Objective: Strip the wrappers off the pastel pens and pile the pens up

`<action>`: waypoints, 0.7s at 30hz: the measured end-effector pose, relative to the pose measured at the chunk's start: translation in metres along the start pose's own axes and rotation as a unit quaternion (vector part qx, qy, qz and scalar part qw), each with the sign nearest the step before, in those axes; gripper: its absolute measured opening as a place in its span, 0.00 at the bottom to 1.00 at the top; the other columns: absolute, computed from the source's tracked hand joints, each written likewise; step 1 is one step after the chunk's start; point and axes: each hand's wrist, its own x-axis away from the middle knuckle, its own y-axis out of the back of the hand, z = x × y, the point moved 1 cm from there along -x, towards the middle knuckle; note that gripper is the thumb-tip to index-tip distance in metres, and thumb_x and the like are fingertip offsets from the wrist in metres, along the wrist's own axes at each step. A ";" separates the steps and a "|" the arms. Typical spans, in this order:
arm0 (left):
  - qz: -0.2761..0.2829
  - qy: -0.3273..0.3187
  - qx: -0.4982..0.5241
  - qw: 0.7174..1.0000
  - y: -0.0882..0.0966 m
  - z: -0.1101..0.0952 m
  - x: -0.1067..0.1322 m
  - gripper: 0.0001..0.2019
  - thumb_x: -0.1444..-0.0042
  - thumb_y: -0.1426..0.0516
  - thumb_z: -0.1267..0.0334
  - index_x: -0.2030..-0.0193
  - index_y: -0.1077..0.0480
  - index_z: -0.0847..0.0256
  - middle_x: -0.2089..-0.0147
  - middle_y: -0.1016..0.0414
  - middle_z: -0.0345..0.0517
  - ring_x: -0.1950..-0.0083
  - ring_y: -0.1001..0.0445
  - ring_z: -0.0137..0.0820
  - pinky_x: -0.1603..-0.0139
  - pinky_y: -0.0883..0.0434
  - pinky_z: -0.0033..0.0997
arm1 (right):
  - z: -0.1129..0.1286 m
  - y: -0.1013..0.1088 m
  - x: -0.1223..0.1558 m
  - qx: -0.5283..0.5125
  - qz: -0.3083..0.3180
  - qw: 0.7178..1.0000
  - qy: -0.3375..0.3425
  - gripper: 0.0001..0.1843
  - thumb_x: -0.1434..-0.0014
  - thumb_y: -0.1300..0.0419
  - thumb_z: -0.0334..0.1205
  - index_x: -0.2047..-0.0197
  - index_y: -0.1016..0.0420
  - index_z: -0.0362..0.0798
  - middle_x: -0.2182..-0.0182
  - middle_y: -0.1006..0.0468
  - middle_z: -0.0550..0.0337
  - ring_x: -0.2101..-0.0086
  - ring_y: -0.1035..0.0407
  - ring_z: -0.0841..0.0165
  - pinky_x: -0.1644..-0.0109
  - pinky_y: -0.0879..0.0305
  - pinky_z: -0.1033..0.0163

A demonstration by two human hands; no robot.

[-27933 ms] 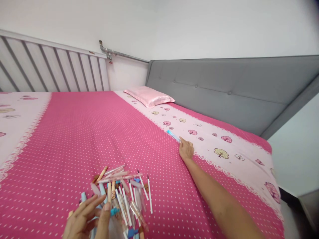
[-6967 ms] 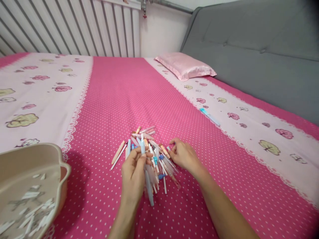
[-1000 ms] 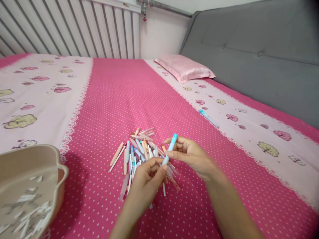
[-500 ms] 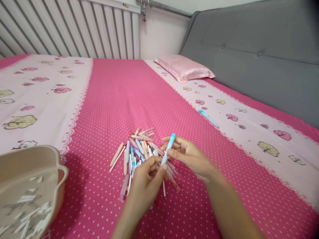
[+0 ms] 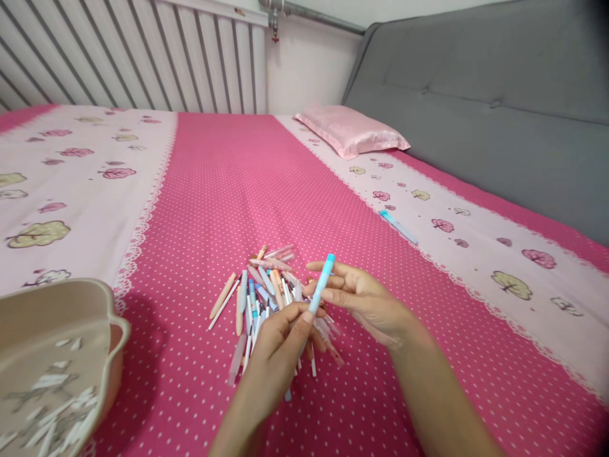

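A light-blue pen (image 5: 322,282) with a brighter blue end is held slanting upward over the pile. My left hand (image 5: 281,346) pinches its lower part between thumb and fingers. Around the upper part, my right hand (image 5: 368,303) has its thumb in front and its fingers behind; the grip looks light. Beneath and behind the hands lies a loose pile of pens (image 5: 266,285), with peach, pink, blue and white barrels and thin white refills mixed together. My left hand covers part of this pile.
At the lower left stands a beige tub (image 5: 102,295) holding small white and grey pieces. A clear pen with a blue end (image 5: 398,226) lies apart on the right. Farther back are a pink pillow (image 5: 349,130), a grey headboard (image 5: 476,114) and a white radiator (image 5: 190,57).
My left hand has shifted slightly down and left along the pen, with more of the barrel showing. My right thumb and fingers have loosened a little around its upper part.
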 end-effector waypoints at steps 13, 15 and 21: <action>-0.036 -0.032 -0.135 0.990 -0.001 -0.001 0.002 0.16 0.43 0.51 0.53 0.60 0.32 0.64 0.77 0.34 0.38 0.80 0.44 0.22 0.79 0.47 0.23 | -0.004 -0.001 -0.001 0.132 -0.075 0.988 0.041 0.22 0.54 0.35 0.43 0.54 0.31 0.49 0.71 0.27 0.62 0.68 0.32 0.71 0.60 0.38 0.62; -0.048 -0.031 -0.158 0.986 0.000 0.000 0.001 0.15 0.43 0.50 0.52 0.60 0.32 0.63 0.77 0.34 0.37 0.81 0.45 0.21 0.80 0.48 0.23 | -0.006 -0.003 -0.002 0.159 -0.089 0.982 0.051 0.23 0.53 0.35 0.44 0.54 0.32 0.48 0.71 0.28 0.62 0.68 0.33 0.70 0.61 0.37 0.62; -0.040 -0.021 -0.115 0.992 0.001 0.000 0.000 0.15 0.43 0.50 0.52 0.61 0.33 0.63 0.77 0.34 0.37 0.81 0.44 0.21 0.80 0.47 0.22 | -0.003 -0.010 -0.001 0.136 -0.079 0.987 0.034 0.22 0.49 0.39 0.46 0.51 0.35 0.49 0.65 0.27 0.60 0.64 0.32 0.69 0.58 0.36 0.60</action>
